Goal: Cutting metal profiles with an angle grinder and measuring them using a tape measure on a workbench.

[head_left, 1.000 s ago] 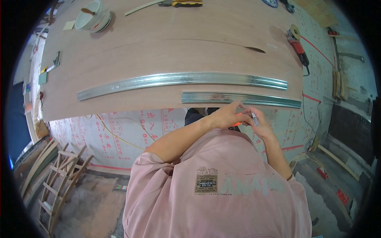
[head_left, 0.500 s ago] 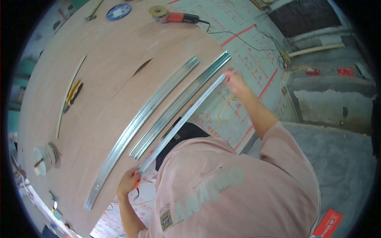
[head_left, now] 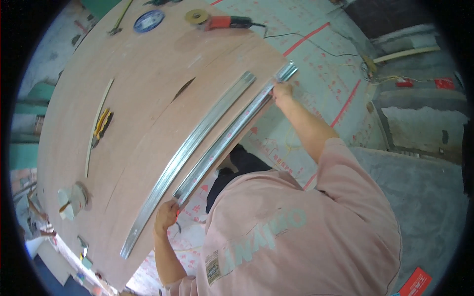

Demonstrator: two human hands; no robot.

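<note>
Both hands stretch a tape measure [head_left: 222,140] along the shorter steel channel [head_left: 236,132]: left hand [head_left: 167,217] pinching its case end, right hand [head_left: 282,91] fingers pressing the tip flat, best kept taut and edge-aligned.

The table [head_left: 148,103] is showing reddish-brown plywood with a dark streak. The two channels [head_left: 217,143] are gleaming silver-grey. The grinder [head_left: 222,20] is showing red with a yellowish disc, the disc [head_left: 148,20] beside it blue and white. The pliers [head_left: 102,122] are showing yellow and black. The shirt [head_left: 296,232] is showing pink with pale green lettering. The floor sheet [head_left: 316,64] is showing pale with red lines.
</note>
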